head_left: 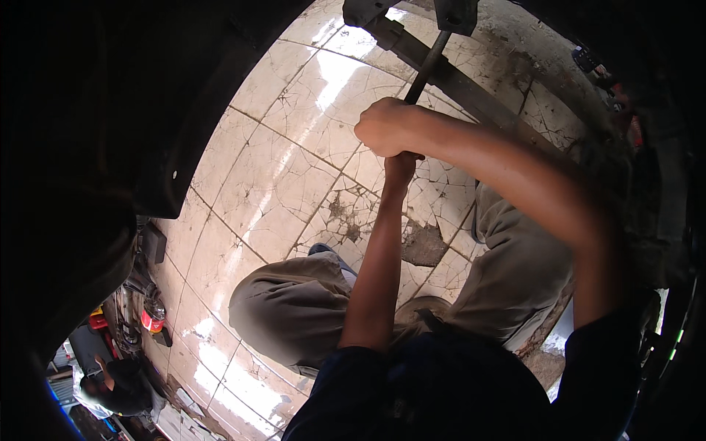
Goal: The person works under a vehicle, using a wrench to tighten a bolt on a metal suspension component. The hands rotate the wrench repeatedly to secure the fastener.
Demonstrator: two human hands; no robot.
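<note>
A dark metal bar (427, 71) slants down from a dark metal fitting (456, 16) at the top of the view. My right hand (385, 126) is closed around the bar's lower part, its forearm reaching across from the right. Just below it, my left hand (401, 169) is also closed, in line with the bar and touching or nearly touching the right hand. The bar's near end is hidden by my hands, so whether it is a pipe or a tool handle cannot be told.
A long metal beam (471, 95) runs behind the bar. Dark bulky bodywork (81, 110) fills the left. My bent legs (290, 309) rest over cracked floor tiles (287, 158). Parts and a red-labelled container (152, 316) lie lower left, near another person (121, 386).
</note>
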